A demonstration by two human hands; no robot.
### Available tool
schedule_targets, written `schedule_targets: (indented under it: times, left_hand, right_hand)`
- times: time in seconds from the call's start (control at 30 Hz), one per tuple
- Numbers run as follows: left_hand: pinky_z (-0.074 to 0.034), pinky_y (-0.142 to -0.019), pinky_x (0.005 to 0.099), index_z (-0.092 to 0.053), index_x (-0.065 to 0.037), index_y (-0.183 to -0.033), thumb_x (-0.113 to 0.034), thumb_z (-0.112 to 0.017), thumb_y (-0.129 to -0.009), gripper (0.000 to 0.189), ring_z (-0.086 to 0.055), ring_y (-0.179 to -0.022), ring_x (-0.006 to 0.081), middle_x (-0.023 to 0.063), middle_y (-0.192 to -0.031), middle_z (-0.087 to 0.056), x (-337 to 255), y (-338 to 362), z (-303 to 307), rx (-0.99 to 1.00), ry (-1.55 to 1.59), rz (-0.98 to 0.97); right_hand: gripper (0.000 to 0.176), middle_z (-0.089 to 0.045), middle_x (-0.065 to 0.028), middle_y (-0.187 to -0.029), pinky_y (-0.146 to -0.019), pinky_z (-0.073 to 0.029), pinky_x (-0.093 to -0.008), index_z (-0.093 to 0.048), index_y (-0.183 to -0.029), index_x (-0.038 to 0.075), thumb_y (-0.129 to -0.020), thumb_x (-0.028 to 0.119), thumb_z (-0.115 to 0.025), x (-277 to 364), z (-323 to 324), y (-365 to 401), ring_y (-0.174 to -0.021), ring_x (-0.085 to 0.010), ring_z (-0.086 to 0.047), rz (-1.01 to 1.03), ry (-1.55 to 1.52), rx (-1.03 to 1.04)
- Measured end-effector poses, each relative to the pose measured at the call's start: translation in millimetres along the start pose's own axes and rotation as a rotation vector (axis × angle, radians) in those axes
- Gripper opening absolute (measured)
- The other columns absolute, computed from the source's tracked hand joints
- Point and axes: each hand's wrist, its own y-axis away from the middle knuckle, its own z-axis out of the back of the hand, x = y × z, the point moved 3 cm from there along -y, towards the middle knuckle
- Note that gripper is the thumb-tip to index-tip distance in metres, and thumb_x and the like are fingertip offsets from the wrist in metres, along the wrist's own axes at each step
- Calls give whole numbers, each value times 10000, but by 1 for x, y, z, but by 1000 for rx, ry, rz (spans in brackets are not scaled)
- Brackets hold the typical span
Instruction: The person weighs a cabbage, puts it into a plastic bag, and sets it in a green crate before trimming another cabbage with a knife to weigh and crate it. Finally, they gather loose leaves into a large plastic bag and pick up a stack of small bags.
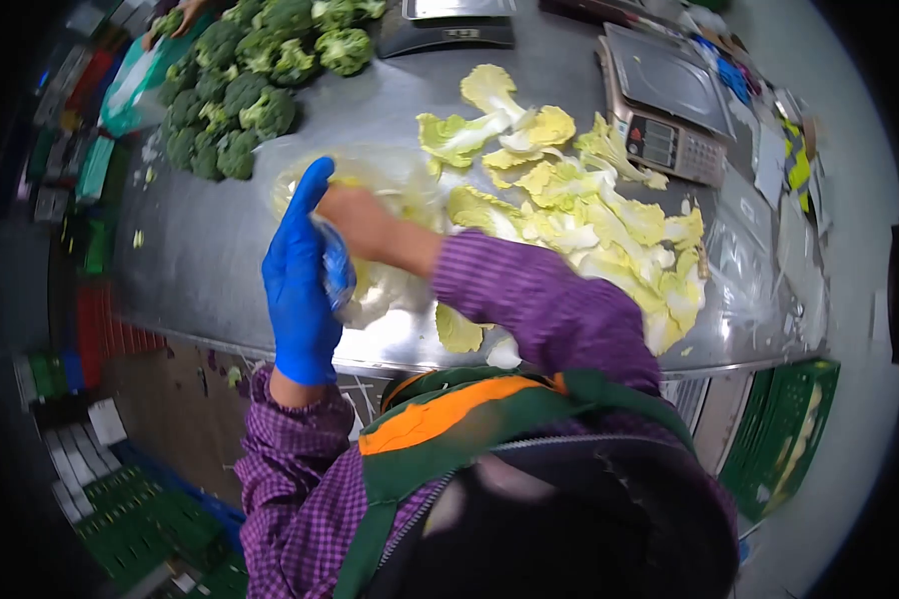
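My left hand (302, 275), in a blue glove, is at the near left side of a clear plastic bag (410, 175). One finger points upward and the others curl in against the film. Pale yellow and white leafy contents, partly hidden, show through the bag. My bare right hand (358, 218) crosses over the bag, close to the left fingers. It is smeared by motion and its fingertips are hidden behind the glove. Loose yellow-green Chinese cabbage leaves (609, 215) spread over the steel table to the right of the bag.
A heap of broccoli (235, 100) covers the far left of the steel table (200, 265). Scales stand at the back (449, 35) and right (664, 100). Clear plastic bags (759, 260) lie at the right end. Green crates (784, 434) stand below. Another person's hand (185, 15) shows at upper left.
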Motion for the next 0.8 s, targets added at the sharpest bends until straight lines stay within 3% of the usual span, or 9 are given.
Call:
schedule_targets:
  times: [0.07,0.1,0.3,0.4,0.47,0.5,0.57,0.7,0.8]
  left_hand:
    - [-229,-411,164,-330,-55,-1394,-352,-389,-976,516,-289,-449,-15,-108,-562,-346,-4,8,-5,13,-32,0]
    - [-240,-426,161,-350,-31,-1379,-344,-409,-973,516,-301,-461,-11,-99,-565,-358,-13,14,-6,-20,13,-19]
    - [-238,-397,163,-304,-52,-1396,-332,-415,-977,516,-262,-449,-14,-80,-601,-324,-15,12,54,-71,339,-16]
    - [-243,-389,152,-252,-11,-1399,-327,-411,-979,550,-300,-448,-1,-83,-604,-376,-15,12,83,-197,433,-27]
    - [-247,-395,151,-273,-14,-1395,-320,-407,-981,532,-296,-465,-8,-80,-639,-382,-13,15,98,-373,287,-73]
    - [-372,-510,154,-308,-45,-1397,-335,-409,-977,520,-472,-618,20,-37,-783,-528,-15,19,101,-140,299,-62]
    - [-418,-625,188,-315,-42,-1394,-359,-435,-959,551,-518,-757,68,11,-931,-555,-13,21,82,-249,227,7]
    - [-385,-971,308,-376,-8,-1356,-385,-501,-903,602,-482,-1154,205,127,-1304,-480,19,25,96,-145,79,236]
    - [-339,-1021,336,-434,19,-1309,-352,-512,-885,569,-480,-1165,214,125,-1286,-499,26,27,84,-138,54,255]
  right_hand:
    - [236,-631,-158,-936,-746,-502,-388,-629,-965,24,-767,93,-521,-19,-53,-4,-930,-295,-612,-75,8,284]
    - [302,-631,-179,-1037,-793,-504,-370,-632,-1046,43,-787,68,-479,-60,-142,11,-939,-290,-621,15,-161,171]
    - [342,-625,-186,-1083,-818,-506,-355,-613,-1109,21,-825,141,-464,-46,-177,37,-935,-273,-630,-340,-601,257]
    - [376,-628,-184,-1076,-874,-477,-348,-602,-1125,12,-802,203,-571,-22,-58,28,-960,-276,-616,81,-542,296]
    - [524,-520,-185,-1263,-969,-420,-353,-502,-1248,48,-753,130,-656,-50,21,31,-1076,-306,-563,-278,-887,508]
    - [619,-504,-179,-1280,-993,-396,-365,-450,-1299,68,-738,158,-696,-88,44,38,-1134,-283,-528,-398,-608,382]
    - [910,-376,-231,-1364,-1023,-332,-447,-341,-1387,138,-626,320,-807,-148,83,70,-1263,-343,-384,-422,372,202]
    - [1054,-186,-254,-1455,-1033,-265,-568,-221,-1433,152,-592,380,-813,-245,109,89,-1330,-441,-214,-695,517,268]
    - [960,-219,-245,-1439,-989,-309,-592,-286,-1409,185,-613,366,-789,-293,99,74,-1308,-449,-242,-896,363,198]
